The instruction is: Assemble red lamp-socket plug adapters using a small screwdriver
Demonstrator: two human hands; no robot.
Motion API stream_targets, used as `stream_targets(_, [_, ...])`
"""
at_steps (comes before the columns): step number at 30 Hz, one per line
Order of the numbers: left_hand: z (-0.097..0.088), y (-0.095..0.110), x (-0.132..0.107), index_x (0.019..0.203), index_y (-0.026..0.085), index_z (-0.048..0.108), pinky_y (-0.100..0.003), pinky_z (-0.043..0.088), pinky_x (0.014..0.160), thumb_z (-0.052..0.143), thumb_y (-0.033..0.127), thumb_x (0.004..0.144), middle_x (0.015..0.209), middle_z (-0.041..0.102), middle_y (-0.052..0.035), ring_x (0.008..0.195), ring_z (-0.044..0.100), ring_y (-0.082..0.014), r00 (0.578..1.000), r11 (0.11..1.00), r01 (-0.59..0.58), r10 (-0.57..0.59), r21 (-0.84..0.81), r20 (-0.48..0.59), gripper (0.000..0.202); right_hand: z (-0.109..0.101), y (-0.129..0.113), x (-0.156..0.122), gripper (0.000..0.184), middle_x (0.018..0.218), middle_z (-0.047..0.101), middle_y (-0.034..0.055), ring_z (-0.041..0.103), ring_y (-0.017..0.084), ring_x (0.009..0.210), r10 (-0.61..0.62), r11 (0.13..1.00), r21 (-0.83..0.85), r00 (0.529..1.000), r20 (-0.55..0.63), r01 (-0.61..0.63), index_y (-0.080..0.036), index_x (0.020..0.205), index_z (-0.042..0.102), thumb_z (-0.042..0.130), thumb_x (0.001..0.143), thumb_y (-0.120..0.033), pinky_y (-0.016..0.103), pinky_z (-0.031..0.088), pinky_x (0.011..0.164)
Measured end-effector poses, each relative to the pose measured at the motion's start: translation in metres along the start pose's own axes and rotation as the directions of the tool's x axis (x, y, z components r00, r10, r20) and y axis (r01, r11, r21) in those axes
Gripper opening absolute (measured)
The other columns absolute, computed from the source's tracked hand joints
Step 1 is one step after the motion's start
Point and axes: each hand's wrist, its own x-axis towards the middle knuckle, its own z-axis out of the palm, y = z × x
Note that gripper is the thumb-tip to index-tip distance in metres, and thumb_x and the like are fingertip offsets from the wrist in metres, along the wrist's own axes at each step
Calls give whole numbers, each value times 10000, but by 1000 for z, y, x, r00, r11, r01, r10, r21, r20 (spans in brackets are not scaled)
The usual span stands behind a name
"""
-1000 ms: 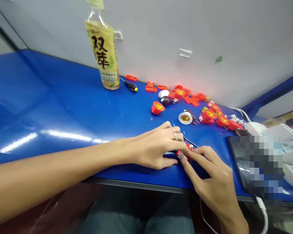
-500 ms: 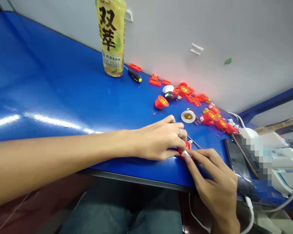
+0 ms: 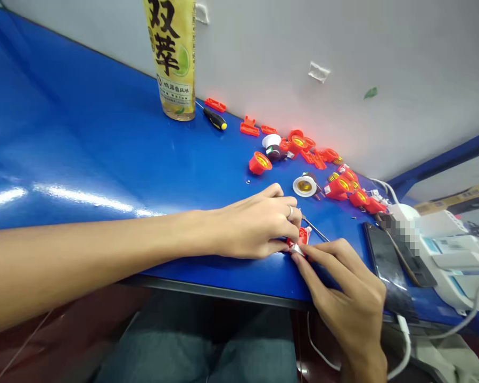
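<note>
Near the front edge of the blue table, my left hand (image 3: 265,226) reaches in from the left with its fingers curled. Its fingertips grip the side of a small red plastic part (image 3: 304,234), mostly covered by the fingers. Across from it, my right hand (image 3: 345,284) pinches a small whitish piece (image 3: 296,249) between thumb and index finger, against the red part. A thin metal rod (image 3: 317,229) lies just behind the red part, one end hidden by my left fingers.
Red lamp sockets (image 3: 260,163) and other red parts are scattered along the wall. A white-rimmed socket (image 3: 304,185) lies behind my hands. Farther left are a screwdriver (image 3: 214,118) and a drink bottle (image 3: 175,80). A black phone (image 3: 385,255) and white devices (image 3: 455,255) with cables occupy the right.
The whole view has shifted slightly, so the table things appear a little farther left and higher. Both hands keep nearly the same hold on the red part and the whitish piece.
</note>
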Motion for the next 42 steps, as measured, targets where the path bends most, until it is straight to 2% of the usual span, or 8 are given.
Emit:
stream_targets(10, [0, 1, 0, 908, 178, 724, -370, 340, 893, 642, 133, 925, 1028, 747, -49, 958, 614, -190, 1000, 1000, 2, -2, -7, 24, 95, -1, -1, 3, 204, 838, 677, 10, 630, 127, 731, -11, 999, -30, 1000, -4, 11, -207, 1012, 720, 747, 840, -101, 287, 532, 689])
stream_targets(17, [0, 2, -1, 895, 189, 726, -364, 362, 885, 641, 126, 923, 1012, 746, -55, 955, 622, -192, 1000, 999, 2, -2, -43, 9, 110, -6, -8, 8, 168, 826, 676, 13, 615, 135, 709, -36, 994, -102, 999, -22, 33, -197, 957, 716, 763, 823, -107, 308, 521, 714])
stream_targets(29, [0, 2, 0, 888, 179, 734, -370, 370, 888, 653, 125, 913, 1006, 749, -57, 942, 630, -190, 1000, 999, -1, 0, -43, -15, 101, -6, -8, 7, 188, 842, 676, 16, 615, 148, 722, -47, 988, -144, 999, 6, 47, -211, 1001, 706, 749, 842, -121, 322, 507, 712])
stream_targets(36, [1, 2, 0, 876, 184, 726, -371, 372, 890, 653, 108, 900, 1001, 748, -52, 945, 630, -194, 1000, 999, -1, 0, -39, -9, 108, -1, -10, 8, 159, 830, 666, 8, 612, 136, 730, -30, 995, -99, 999, 11, 31, -204, 968, 694, 737, 849, -107, 300, 506, 712])
stream_targets(42, [1, 2, 0, 911, 178, 730, -363, 362, 903, 642, 102, 906, 1002, 744, -60, 951, 634, -195, 1000, 999, 9, -10, -48, -1, 116, 0, -12, 13, 119, 778, 603, -7, 580, 125, 714, 18, 999, -50, 999, 49, -15, -204, 835, 618, 695, 869, -119, 269, 478, 678])
